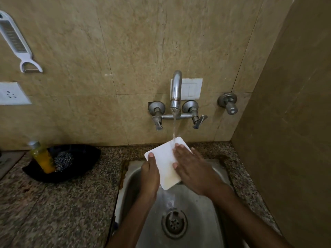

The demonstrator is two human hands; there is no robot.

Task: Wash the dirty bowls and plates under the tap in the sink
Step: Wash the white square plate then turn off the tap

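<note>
A white square plate (pixel 163 159) is held tilted over the steel sink (pixel 202 210), under the water running from the tap (pixel 175 90). My left hand (pixel 149 174) grips the plate's left edge, thumb on its face. My right hand (pixel 191 166) lies flat on the plate's right side with straight fingers pressing its surface. The stream hits the plate's top corner and runs off the lower corner toward the drain (pixel 174 224).
On the speckled granite counter (pixel 59 208) to the left sits a black dish (pixel 60 162) holding a yellow soap bottle (pixel 42 157) and a steel scrubber (pixel 63 161). A white grater (pixel 16 42) and a socket (pixel 12 93) are on the tiled wall. A side wall stands at the right.
</note>
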